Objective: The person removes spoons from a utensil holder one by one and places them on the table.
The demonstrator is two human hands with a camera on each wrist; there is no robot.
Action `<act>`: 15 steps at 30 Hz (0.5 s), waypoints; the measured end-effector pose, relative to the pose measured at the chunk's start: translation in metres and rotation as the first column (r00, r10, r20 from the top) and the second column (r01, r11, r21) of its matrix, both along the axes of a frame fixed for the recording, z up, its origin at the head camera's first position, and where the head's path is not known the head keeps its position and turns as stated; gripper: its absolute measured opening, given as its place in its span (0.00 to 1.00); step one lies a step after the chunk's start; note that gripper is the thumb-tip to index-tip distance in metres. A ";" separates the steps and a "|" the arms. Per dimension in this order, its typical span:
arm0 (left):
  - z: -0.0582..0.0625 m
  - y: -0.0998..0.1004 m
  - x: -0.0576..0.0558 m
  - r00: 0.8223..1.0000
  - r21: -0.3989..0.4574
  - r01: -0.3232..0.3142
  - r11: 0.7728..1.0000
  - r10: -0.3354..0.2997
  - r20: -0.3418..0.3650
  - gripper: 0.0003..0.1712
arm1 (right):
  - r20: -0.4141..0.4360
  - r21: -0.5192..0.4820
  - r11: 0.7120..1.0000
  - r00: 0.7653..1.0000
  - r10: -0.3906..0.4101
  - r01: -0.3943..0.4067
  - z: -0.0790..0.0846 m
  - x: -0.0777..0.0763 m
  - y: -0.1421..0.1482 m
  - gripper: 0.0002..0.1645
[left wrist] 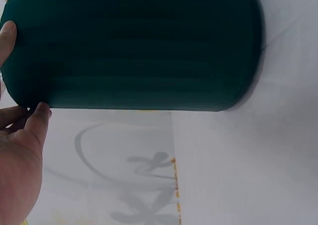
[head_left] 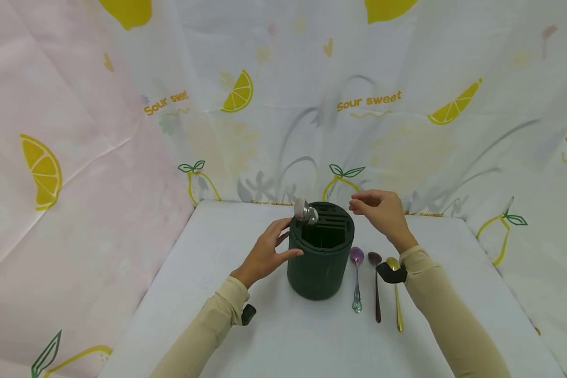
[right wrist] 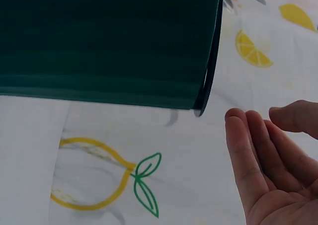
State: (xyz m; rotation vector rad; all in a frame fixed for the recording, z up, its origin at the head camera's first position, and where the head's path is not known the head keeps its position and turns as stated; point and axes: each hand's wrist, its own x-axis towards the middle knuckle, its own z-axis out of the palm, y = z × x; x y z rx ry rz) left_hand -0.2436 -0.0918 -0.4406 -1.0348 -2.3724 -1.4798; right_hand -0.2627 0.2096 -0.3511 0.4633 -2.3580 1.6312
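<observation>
A dark green cylindrical utensil holder (head_left: 315, 275) stands upright on the white table, its top partly slotted, with a larger opening at the front. Shiny silver rounded heads (head_left: 304, 211), like spoon bowls, poke up at the left of its top. My left hand (head_left: 268, 251) holds the holder's upper left side, thumb at the front and fingers toward the back. To the right of the rim my right hand (head_left: 380, 212) hangs in the air, fingers loosely bent, holding nothing; the right wrist view shows a gap between its fingertips and the holder (right wrist: 109, 46).
Right of the holder, three spoons lie side by side: a purple iridescent one (head_left: 356, 278), a dark brown one (head_left: 377, 289) and a gold one (head_left: 398, 302). A lemon-printed cloth (head_left: 264, 131) hangs behind the white table (head_left: 208, 236) and along its sides.
</observation>
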 end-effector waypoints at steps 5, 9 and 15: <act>-0.001 0.000 0.001 1.000 0.005 0.003 1.000 -0.003 0.004 0.46 | 0.044 -0.004 0.997 0.996 0.073 -0.073 0.002 0.003 -0.019 0.15; 0.000 0.000 0.002 1.000 0.016 0.010 1.000 -0.010 0.008 0.46 | 0.065 0.029 0.993 0.992 0.113 -0.115 0.003 0.005 -0.033 0.18; 0.002 0.000 0.001 1.000 0.016 0.020 1.000 -0.020 -0.006 0.45 | 0.078 0.096 0.988 0.990 0.114 -0.121 0.000 0.004 -0.046 0.19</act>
